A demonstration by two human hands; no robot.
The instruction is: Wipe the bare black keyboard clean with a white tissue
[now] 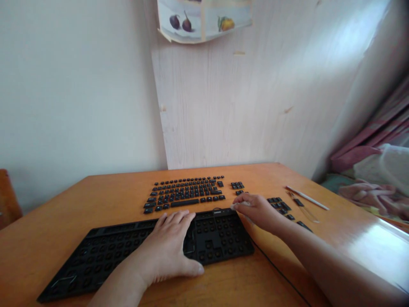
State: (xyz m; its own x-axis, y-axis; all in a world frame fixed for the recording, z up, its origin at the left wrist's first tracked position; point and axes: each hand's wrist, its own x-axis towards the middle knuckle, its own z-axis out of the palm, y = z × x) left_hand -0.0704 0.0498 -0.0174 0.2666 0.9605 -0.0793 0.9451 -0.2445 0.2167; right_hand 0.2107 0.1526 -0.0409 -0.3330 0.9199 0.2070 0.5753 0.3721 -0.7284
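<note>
A black keyboard [220,238] with its keycaps off lies slanted along the near part of the table. My left hand [169,247] rests across its middle, fingers spread over the far edge and thumb by the near edge. At the far right corner of the keyboard, my right hand [255,209] is closed on a small white piece [234,207] that looks like tissue, most of it hidden by the fingers. Beyond the keyboard, loose black keycaps [185,192] sit in rows, including a long space bar [184,203].
Small keycap groups [237,185] and number-pad keycaps [279,204] lie beyond and beside my right hand. A white stick-like tool [307,198] and a thin wire tool [298,202] rest at the right. A black cable [277,269] runs toward me. A wall stands behind the wooden table [121,192].
</note>
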